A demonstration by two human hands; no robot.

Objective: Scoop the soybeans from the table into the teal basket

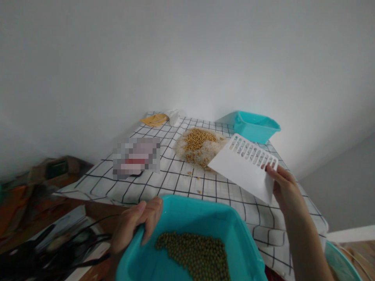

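My left hand [139,222] is closed over the left rim of a teal plastic bin [202,207] at the table's front edge. Greenish-brown beans [202,251] cover part of the bin's floor. Between its fingers and thumb, my right hand [284,185] grips a white slotted plastic sheet [237,166] by its right end, with a row of slots along the far side. The sheet is tilted at the right side of a pile of yellow beans [199,138] and pale, rice-like grains [209,150]. Whether it touches the pile I cannot tell.
A second teal bin [256,127] stands at the back right of the checked tablecloth [164,181]. Yellow packaging [155,120] and a crumpled white bag [174,117] lie at the back left, near a pixelated item [136,158]. Dark cables [79,242] and clutter fill the lower left.
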